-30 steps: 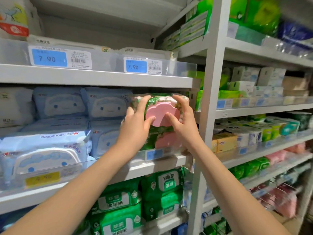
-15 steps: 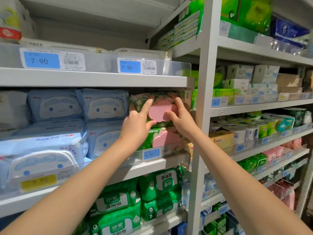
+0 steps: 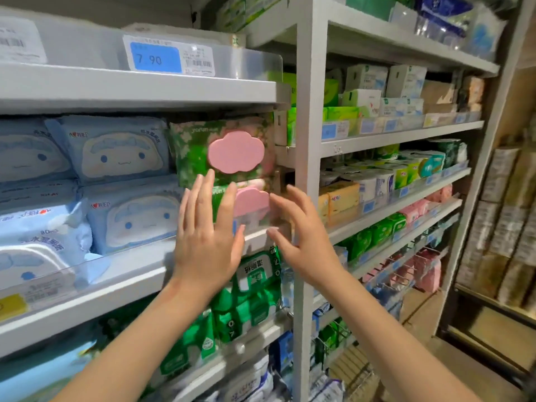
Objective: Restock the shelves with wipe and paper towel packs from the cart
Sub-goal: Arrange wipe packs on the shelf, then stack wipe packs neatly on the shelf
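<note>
Upper pack: green flower-printed wipe pack with a pink cloud-shaped lid (image 3: 220, 152), upright on the middle shelf, lid facing out, just above the fingertips of both hands. It sits on top of a second pack.
Lower pack: second green wipe pack with a pink lid (image 3: 251, 201), between the two hands and partly hidden behind the left fingers (image 3: 207, 192).
Left hand (image 3: 206, 245): palm toward the shelf, fingers straight and slightly apart, holding nothing. The tips reach the upper pack's lower edge; contact cannot be told.
Right hand (image 3: 304, 242): fingers (image 3: 293, 198) spread and relaxed, holding nothing, just right of the lower pack.
Shelf: grey metal shelf with a clear plastic front lip (image 3: 116, 274), running behind both palms.
Left of the left fingers: pale blue wipe packs with a cartoon face (image 3: 116, 149), stacked two high.
Above the fingers: blue 7.90 price label (image 3: 155, 58) on the next shelf's front.
Below the palms: green wipe packs with white labels (image 3: 252, 291).
Right of the right fingers: white upright post (image 3: 309, 126); beyond it, shelves of small boxes and packs, too blurred to read.
</note>
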